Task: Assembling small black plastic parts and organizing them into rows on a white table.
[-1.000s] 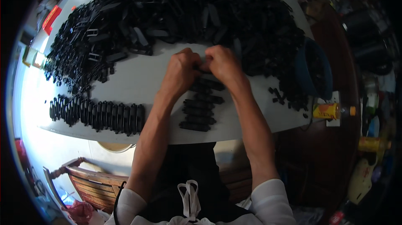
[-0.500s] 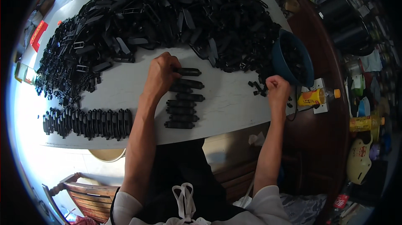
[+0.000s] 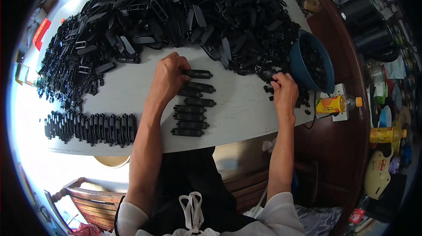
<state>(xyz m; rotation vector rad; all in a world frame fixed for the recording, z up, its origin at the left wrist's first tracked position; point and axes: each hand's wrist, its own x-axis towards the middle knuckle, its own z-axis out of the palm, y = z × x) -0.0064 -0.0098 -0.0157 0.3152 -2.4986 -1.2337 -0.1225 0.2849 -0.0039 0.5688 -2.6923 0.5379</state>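
My left hand pinches the left end of a long black plastic part with an open slot, lying crosswise on the table. Below it, several similar black parts are stacked in a column toward the table's near edge. At the right, my right hand has its thumb and fingertips drawn together over some small loose black pieces. Whatever may be between those fingertips is too small to make out.
A large heap of black plastic parts covers the far side of the white table. Finished-looking parts stand in a row at the near left. By my right hand are a blue bowl of black pieces and a yellow-labelled bottle.
My right hand has moved slightly left and away from me, from a curled position beside the bowl to the small loose pieces. My left hand stays on the same part.
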